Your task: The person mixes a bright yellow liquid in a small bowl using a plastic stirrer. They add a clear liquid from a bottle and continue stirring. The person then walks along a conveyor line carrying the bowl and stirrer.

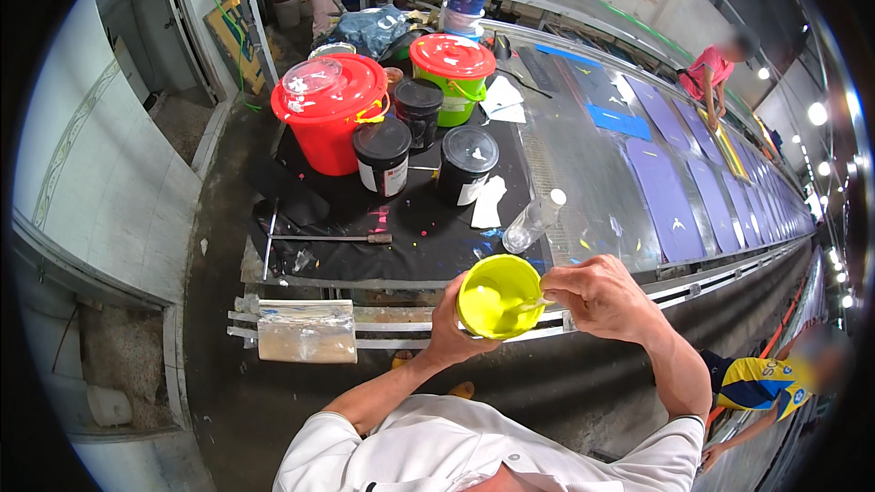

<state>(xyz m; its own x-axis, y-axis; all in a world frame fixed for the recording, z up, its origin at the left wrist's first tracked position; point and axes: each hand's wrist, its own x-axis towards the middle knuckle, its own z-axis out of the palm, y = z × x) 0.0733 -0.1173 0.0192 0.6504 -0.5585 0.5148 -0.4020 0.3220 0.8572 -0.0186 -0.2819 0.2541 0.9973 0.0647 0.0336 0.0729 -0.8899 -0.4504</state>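
My left hand (444,328) is wrapped round the side of a yellow tub (502,260), holding it up in front of the table edge. Inside it is bright yellow ink (488,299). A thin stirring stick (531,306) is pinched in my right hand (603,296), its lower end reaching into the ink. Just beyond the tub, a clear plastic bottle (530,226) with a white cap leans on the table. A crumpled white paper (489,203) lies beside a black lidded tub (469,153).
A red bucket (321,141) and a green bucket (456,102) stand farther back. A metal-handled tool (333,238) lies on the black cover. Rows of purple panels (663,191) run along the right table. People work at the far right (706,73) and near right (761,383).
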